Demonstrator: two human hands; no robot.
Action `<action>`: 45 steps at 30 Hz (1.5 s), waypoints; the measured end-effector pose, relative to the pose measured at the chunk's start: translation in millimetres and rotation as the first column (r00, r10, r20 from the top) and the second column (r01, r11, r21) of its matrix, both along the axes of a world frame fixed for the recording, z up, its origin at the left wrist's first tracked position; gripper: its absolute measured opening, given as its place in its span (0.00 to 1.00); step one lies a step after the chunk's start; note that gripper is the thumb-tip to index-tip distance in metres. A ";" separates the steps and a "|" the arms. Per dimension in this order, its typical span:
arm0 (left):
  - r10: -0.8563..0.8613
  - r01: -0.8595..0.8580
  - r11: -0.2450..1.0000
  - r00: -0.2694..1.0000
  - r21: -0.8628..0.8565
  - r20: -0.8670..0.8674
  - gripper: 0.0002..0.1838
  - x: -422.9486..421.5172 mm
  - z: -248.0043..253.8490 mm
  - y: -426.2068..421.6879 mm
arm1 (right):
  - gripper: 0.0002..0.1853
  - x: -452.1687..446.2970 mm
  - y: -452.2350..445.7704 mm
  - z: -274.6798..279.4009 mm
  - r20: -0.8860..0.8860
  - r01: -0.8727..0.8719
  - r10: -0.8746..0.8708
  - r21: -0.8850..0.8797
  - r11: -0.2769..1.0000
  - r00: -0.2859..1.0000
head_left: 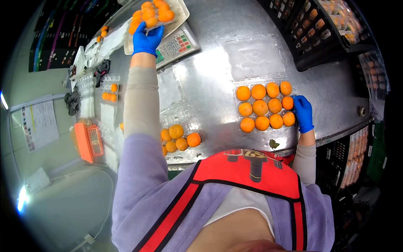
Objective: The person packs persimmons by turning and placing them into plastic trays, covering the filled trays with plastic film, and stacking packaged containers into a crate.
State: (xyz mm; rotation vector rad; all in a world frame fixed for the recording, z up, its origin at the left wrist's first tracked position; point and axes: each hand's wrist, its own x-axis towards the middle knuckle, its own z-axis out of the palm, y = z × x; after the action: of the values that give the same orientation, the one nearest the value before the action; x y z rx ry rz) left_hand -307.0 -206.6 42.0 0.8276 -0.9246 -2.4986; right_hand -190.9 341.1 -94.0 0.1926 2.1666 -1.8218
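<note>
My left hand (147,41), in a blue glove, grips the near edge of a clear tray of orange fruit (152,13) on the pan of a scale (178,45). My right hand (302,112), also blue-gloved, touches the right side of an open clear clamshell whose base holds several orange fruits (260,107) in rows. The clamshell's lid (256,58) lies folded back on the metal table, away from me. Between my arms, a partly filled clamshell with several fruits (181,143) sits near the table's front edge, partly hidden by my left arm.
Black crates (312,40) with packed fruit stand at the back right. At the left are another clear pack with a few fruits (110,96), stacked clear trays (86,85) and an orange device (89,142). A green leaf (273,144) lies near the front edge of the metal table (210,96).
</note>
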 end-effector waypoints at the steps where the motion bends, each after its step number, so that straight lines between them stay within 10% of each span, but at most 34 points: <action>1: -0.045 0.052 0.997 0.988 0.049 -0.145 0.24 -1.9 -3.5 -1.2 | 0.08 0.2 0.0 0.6 0.001 0.000 0.000 0.001 1.000 1.000; 22: -0.099 0.313 0.884 0.851 0.347 -0.516 0.31 36.5 -38.6 100.9 | 0.08 -1.6 -1.6 16.2 0.071 -0.007 0.009 -0.029 1.000 0.997; 24: -0.101 0.305 0.892 0.853 0.333 -0.511 0.31 45.1 -39.9 101.4 | 0.10 -7.0 -7.2 38.5 -0.226 0.042 0.117 0.594 0.803 0.967; 28: -0.112 0.316 0.893 0.845 0.320 -0.522 0.31 60.2 -45.6 104.1 | 0.15 -39.4 -67.2 84.5 -0.410 0.005 -0.005 -0.002 1.000 0.912; 33: -0.142 0.291 0.926 0.860 0.242 -0.490 0.32 70.9 -48.0 107.8 | 0.24 -92.3 -207.2 106.5 -0.044 -0.290 0.304 -0.455 0.842 0.952; 36: -0.163 0.277 0.941 0.873 0.195 -0.459 0.34 77.6 -45.3 110.9 | 0.28 -115.3 -275.6 104.8 0.287 -0.068 0.431 -0.763 0.643 0.855; 41: -0.177 0.218 0.967 0.945 0.129 -0.274 0.35 98.7 -38.1 80.8 | 0.24 -113.1 -309.8 111.4 0.280 0.047 0.312 -0.807 0.589 0.908; 45: 0.222 -0.232 0.971 0.964 -0.052 -0.143 0.26 117.5 -50.4 25.3 | 0.22 -113.9 -314.6 99.6 0.174 -0.043 0.267 -0.761 0.648 0.948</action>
State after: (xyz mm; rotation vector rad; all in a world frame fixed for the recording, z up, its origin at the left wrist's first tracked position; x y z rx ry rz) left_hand -189.4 -181.3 -8.4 0.6887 -0.8150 -2.2809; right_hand -304.8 26.4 5.6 0.0511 1.0547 -2.2515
